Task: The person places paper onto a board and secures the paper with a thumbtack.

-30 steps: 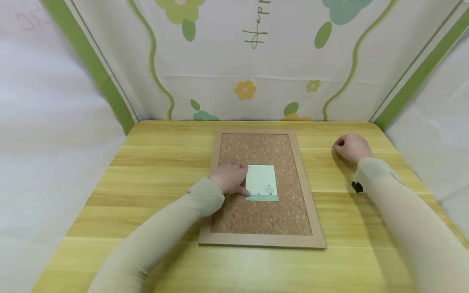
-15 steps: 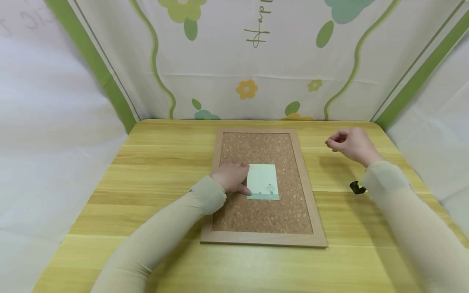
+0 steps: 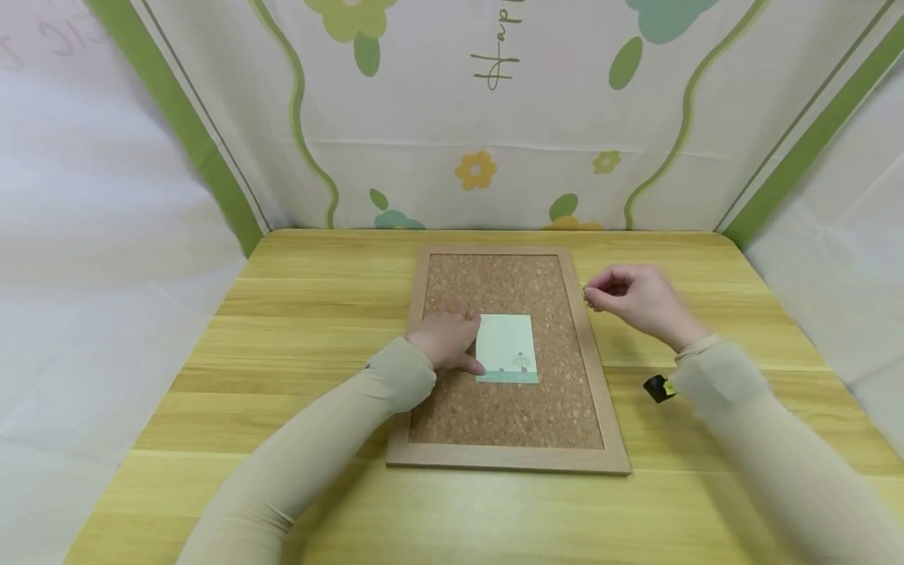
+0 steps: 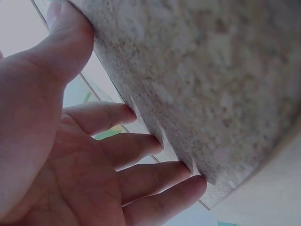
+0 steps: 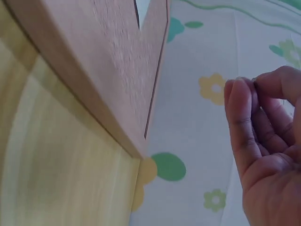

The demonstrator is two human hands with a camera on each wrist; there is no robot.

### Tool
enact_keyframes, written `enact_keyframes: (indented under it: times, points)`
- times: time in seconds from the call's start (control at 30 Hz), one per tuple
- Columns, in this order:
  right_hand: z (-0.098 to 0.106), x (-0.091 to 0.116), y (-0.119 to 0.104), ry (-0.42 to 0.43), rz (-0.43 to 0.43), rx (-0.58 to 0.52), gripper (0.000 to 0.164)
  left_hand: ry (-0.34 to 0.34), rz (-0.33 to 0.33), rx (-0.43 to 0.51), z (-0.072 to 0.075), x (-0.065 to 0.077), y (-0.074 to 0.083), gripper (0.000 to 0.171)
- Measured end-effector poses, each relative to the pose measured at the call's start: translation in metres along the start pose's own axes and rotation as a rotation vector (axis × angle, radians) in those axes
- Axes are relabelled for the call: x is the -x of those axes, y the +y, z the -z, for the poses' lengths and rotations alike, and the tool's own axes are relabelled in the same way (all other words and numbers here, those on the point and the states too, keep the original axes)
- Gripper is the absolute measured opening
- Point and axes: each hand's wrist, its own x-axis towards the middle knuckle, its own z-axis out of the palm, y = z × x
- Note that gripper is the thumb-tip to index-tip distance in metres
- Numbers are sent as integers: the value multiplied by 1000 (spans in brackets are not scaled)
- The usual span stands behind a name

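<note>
A corkboard (image 3: pixel 504 416) with a light wooden frame lies flat on the table. On its middle rests a pale green note sheet (image 3: pixel 504 341) with a darker green strip along the near edge. My left hand (image 3: pixel 445 341) lies at the sheet's left edge, its thumb on the lower left corner. In the left wrist view the fingertips (image 4: pixel 190 181) touch the cork. My right hand (image 3: pixel 639 304) hovers just right of the board, thumb and index finger pinching a tiny yellowish thing (image 3: pixel 585 296), too small to identify and mostly hidden by the fingertips.
The yellow wooden table (image 3: pixel 304 337) extends around the board. A white curtain with flowers (image 3: pixel 395 118) hangs along its back edge, and white cloth (image 3: pixel 106 235) hangs at the sides. A small black device (image 3: pixel 658 388) sits at my right wrist.
My right hand has risen from the table at the right with the tiny thing pinched, then moved left to beside the board's frame. My left hand and the note sheet have stayed in place.
</note>
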Motion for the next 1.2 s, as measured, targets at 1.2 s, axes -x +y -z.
enact_keyframes:
  times: [1.2]
  points:
    - [-58, 19, -26, -204, 43, -145, 20, -9, 14, -5, -2, -2, 0, 100]
